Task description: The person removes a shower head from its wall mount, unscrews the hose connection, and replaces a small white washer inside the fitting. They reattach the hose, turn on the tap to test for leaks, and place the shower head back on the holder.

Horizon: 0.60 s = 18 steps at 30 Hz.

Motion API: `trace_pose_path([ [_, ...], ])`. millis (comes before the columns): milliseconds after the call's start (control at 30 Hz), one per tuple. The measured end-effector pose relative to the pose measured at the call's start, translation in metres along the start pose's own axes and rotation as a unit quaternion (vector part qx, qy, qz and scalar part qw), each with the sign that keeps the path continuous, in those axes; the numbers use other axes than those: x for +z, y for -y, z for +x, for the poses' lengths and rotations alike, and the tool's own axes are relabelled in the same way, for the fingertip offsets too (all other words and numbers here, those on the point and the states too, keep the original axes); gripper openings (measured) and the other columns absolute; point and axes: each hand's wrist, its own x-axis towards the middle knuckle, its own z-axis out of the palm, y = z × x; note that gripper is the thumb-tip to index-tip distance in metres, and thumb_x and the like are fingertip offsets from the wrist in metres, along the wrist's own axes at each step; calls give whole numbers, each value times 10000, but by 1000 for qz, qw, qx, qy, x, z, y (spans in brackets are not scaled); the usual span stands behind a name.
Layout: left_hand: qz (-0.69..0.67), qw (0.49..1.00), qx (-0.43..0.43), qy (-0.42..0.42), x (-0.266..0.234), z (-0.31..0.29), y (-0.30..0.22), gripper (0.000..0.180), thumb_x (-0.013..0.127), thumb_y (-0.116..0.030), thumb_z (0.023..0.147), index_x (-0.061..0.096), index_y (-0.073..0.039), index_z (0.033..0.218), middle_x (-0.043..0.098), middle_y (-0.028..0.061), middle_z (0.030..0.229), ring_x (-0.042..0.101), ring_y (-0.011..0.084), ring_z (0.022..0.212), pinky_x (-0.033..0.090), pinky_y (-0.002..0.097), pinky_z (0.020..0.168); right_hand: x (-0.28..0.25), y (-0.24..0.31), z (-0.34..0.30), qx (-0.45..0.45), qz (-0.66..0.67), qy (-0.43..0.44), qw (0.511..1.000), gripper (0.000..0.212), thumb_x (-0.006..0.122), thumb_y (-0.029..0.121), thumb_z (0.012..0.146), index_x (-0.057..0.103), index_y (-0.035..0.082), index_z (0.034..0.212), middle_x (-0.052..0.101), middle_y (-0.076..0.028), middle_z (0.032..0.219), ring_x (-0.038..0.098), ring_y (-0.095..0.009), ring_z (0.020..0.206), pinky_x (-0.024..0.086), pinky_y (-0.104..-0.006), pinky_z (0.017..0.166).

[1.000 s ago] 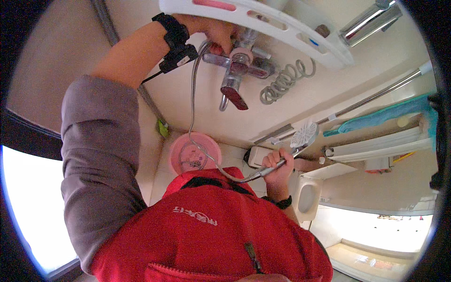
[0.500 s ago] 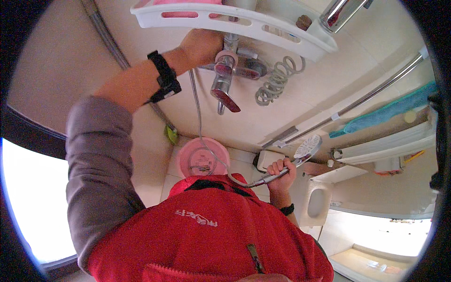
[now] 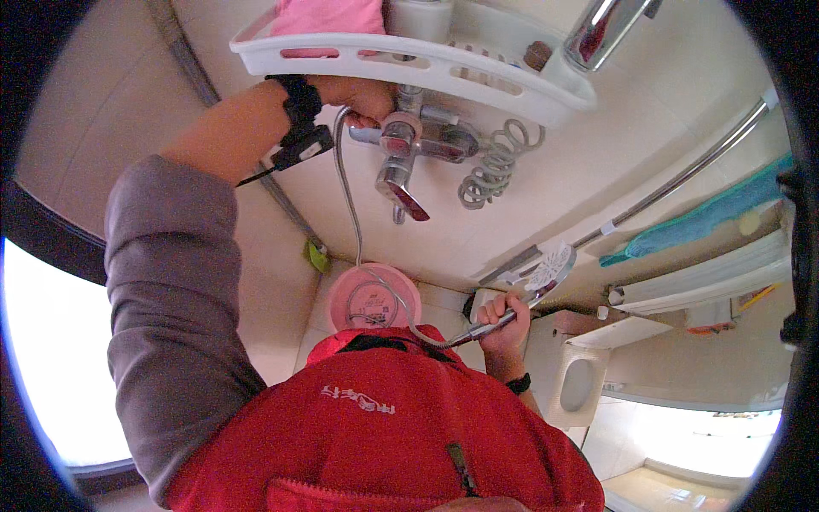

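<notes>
While the right hand (image 3: 503, 322) is wrapped firmly round the chrome handle of a hand shower (image 3: 550, 271), the left hand (image 3: 365, 98) is up at the wall with its fingers bent beside the left end of a chrome mixer tap (image 3: 399, 136). I cannot tell whether those fingers are clamped on anything, since they are partly hidden. The hand shower is tilted, its round spray face turned upward, near the person's chest. From its handle a flexible metal hose (image 3: 345, 196) sags past the front of the chest, then rises to the left hand, close to the tap. Below the tap body, its lever (image 3: 409, 201) slants down to the right.

Black bands circle both wrists, and the one on the left (image 3: 300, 111) has a small dark box beside it. A grey sleeve (image 3: 171, 282) is bunched above the left forearm, next to a red vest (image 3: 358, 444).

Just above the tap, a white shelf (image 3: 367, 61) carries a pink cloth (image 3: 328, 17) and a pale container (image 3: 418, 19). To the tap's right, a grey spiral holder (image 3: 490, 175) sits against the wall. Lower down is a pink basin (image 3: 341, 294), behind the hose. Farther right, a teal towel (image 3: 708, 212) hangs near a chrome rail (image 3: 674, 189).
</notes>
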Motion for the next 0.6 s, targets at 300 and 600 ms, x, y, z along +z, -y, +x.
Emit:
trace_pose_path([
  [300,156,965,-168,-126,17,4,-34,238,649,-230,687,668,-20,796,629,198,932,595,378,887,453,476,813,-16,19,5,-16,11,-28,999,173,528,247,830,433,155,719,403,5,588,375,-135,488,338,-297,483],
  [600,161,935,-222,-225,14,-13,-42,252,624,-219,712,654,-31,877,630,205,950,607,372,927,497,432,786,18,9,-6,47,-28,-91,994,148,538,217,793,465,115,716,438,-17,591,399,-158,493,356,-325,494],
])
